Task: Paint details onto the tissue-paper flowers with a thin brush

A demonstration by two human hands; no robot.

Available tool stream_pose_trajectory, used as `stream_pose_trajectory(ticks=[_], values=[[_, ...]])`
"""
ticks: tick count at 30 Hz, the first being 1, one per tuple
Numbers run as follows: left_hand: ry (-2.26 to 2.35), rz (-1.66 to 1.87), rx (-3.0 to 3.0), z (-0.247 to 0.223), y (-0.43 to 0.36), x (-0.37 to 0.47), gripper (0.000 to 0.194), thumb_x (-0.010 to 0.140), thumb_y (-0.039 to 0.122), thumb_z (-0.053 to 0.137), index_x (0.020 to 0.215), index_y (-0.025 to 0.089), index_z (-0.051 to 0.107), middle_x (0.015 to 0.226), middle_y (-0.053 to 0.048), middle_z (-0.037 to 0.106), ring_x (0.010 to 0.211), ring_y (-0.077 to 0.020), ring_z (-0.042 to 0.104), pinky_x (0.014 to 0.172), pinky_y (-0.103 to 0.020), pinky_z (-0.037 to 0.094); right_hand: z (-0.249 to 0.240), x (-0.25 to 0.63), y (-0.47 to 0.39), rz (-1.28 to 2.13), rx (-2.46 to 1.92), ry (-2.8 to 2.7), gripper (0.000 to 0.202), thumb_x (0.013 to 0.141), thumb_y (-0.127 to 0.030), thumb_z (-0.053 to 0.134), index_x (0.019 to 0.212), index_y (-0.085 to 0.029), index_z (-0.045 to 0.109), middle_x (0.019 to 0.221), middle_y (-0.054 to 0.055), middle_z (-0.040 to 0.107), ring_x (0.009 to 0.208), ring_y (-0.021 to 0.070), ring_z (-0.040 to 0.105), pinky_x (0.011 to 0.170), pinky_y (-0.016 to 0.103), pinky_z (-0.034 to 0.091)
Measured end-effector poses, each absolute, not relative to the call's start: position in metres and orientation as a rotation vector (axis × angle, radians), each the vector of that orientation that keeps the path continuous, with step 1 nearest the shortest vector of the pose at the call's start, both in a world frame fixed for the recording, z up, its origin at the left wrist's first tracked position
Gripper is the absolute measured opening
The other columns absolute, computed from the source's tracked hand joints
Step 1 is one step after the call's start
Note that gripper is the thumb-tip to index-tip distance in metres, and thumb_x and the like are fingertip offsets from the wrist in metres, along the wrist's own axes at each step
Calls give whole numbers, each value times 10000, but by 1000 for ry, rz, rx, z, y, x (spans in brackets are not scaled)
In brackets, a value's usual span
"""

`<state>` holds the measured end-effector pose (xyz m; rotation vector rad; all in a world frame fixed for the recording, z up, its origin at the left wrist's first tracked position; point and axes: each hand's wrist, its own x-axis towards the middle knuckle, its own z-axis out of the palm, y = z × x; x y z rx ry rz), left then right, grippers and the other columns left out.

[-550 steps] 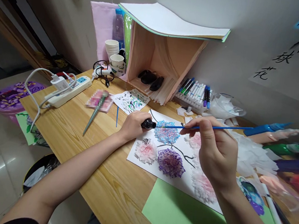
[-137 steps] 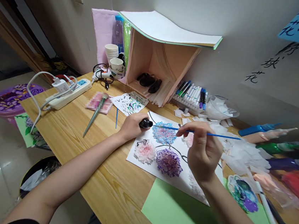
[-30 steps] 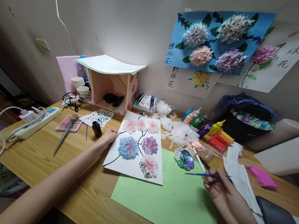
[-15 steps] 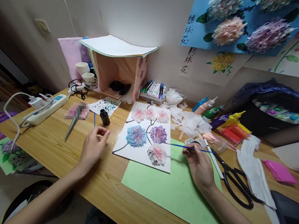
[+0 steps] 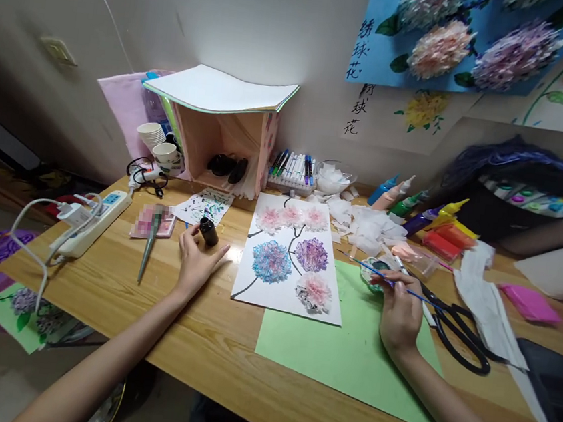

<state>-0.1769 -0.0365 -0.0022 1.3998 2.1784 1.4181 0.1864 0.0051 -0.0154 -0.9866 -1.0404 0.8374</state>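
My right hand [image 5: 402, 311] pinches a thin blue paintbrush [image 5: 421, 297], its tip pointing left above the green sheet [image 5: 316, 362]. My left hand [image 5: 199, 266] has its thumb spread from its fingers, close in front of a small black bottle [image 5: 209, 231]; whether it touches the bottle I cannot tell. Between the hands, a white sheet [image 5: 248, 288] carries painted dark branches and several crinkled flowers: pink, a blue one [image 5: 272, 262], a purple one [image 5: 312, 254] and a pink-and-black one [image 5: 314, 293]. A small round dish [image 5: 370, 274] sits beyond the brush, partly hidden.
Black scissors [image 5: 464, 334] lie right of my right hand, beside white tissue strips [image 5: 478, 299]. Torn tissue [image 5: 375, 227] and paint bottles [image 5: 403, 205] stand behind. Leftward are tweezers [image 5: 146, 257], a paint-marked paper [image 5: 205, 205] and a power strip [image 5: 92, 221].
My left hand has moved forward and right to the black bottle, its thumb spreading. My right hand has shifted right with the paintbrush, uncovering the small dish. The camera view has shifted slightly.
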Motion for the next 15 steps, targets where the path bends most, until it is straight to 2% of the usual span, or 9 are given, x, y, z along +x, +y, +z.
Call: stream_pose_trajectory(ticks=[5, 9, 15], values=[[2198, 1433, 1419, 0, -33, -181, 736, 658, 466, 707, 1248, 198, 358, 1261, -136, 364, 1195, -277, 406, 1048, -467, 354, -11, 182, -1, 646, -1051, -1127, 128, 850, -340, 494, 897, -229, 537, 919, 11, 529, 806, 145, 549, 777, 311, 422], [2239, 1453, 1439, -2, -25, -187, 710, 659, 489, 706, 1221, 194, 386, 1253, -142, 377, 1198, -287, 407, 1046, -456, 367, -7, 179, 0, 729, -1066, -1176, 120, 877, -355, 451, 897, -245, 495, 889, 8, 514, 785, 153, 526, 740, 310, 419], [2407, 1477, 1465, -8, -20, -192, 691, 616, 490, 750, 1156, 225, 410, 1221, -86, 403, 1189, -271, 384, 1021, -473, 399, -2, 182, -4, 836, -1008, -1279, 161, 908, -385, 396, 878, -256, 487, 862, 16, 510, 803, 174, 505, 747, 332, 415]])
